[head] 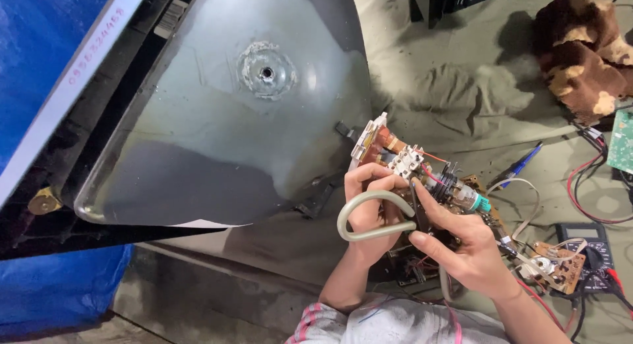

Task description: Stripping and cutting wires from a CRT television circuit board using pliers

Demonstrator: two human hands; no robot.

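A large grey picture tube (217, 113) lies face down, its funnel back up, with the neck end and copper deflection yoke (389, 149) pointing right. My left hand (369, 212) grips the neck assembly just below the yoke, with a beige looped cable (369, 215) across its fingers. My right hand (461, 245) pinches a thin dark piece at the glass neck (461, 195), thumb and forefinger closed on it. Red and white wires run around the neck.
A small brown circuit board (560, 265) and a dark multimeter (590, 242) with red leads lie at right. A blue pen (521, 164) rests on the tan cloth. A green board (621, 141) and a brown patterned cloth (583, 54) sit far right. Blue tarp (46, 291) at left.
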